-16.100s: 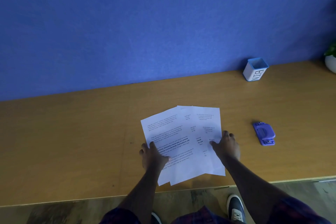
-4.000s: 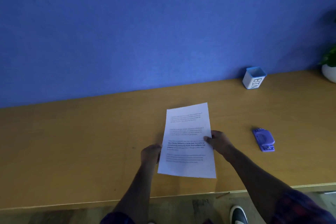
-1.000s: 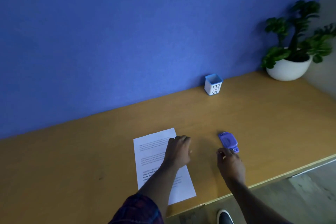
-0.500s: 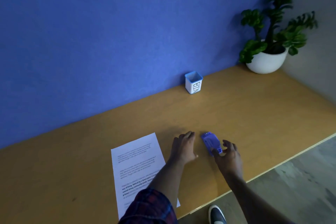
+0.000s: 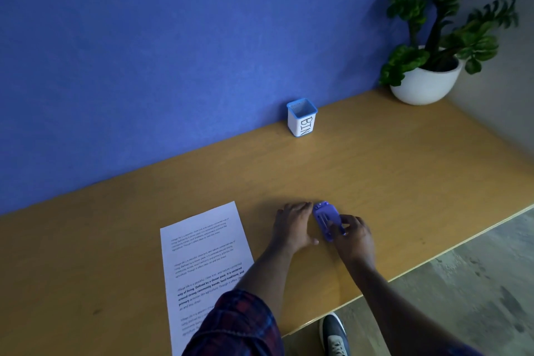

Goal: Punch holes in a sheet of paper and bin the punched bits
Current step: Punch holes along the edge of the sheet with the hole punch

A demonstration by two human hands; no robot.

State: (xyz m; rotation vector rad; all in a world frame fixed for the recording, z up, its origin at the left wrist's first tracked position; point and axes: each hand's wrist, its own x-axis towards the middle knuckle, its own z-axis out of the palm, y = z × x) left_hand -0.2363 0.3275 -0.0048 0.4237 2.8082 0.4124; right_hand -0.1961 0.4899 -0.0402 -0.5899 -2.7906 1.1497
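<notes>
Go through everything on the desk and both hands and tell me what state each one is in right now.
Paper: flat on the desk, printed side up, untouched.
Punch: on the desk between both hands.
Bin: upright by the wall, open top.
Plant: upright in its white pot.
Left hand: fingers straight, against the punch's side.
Right hand: fingers curled on the punch.

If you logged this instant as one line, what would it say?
stage: picking up punch | right hand: grips small purple hole punch | left hand: flat beside it | white printed paper sheet: unpunched, untouched
</notes>
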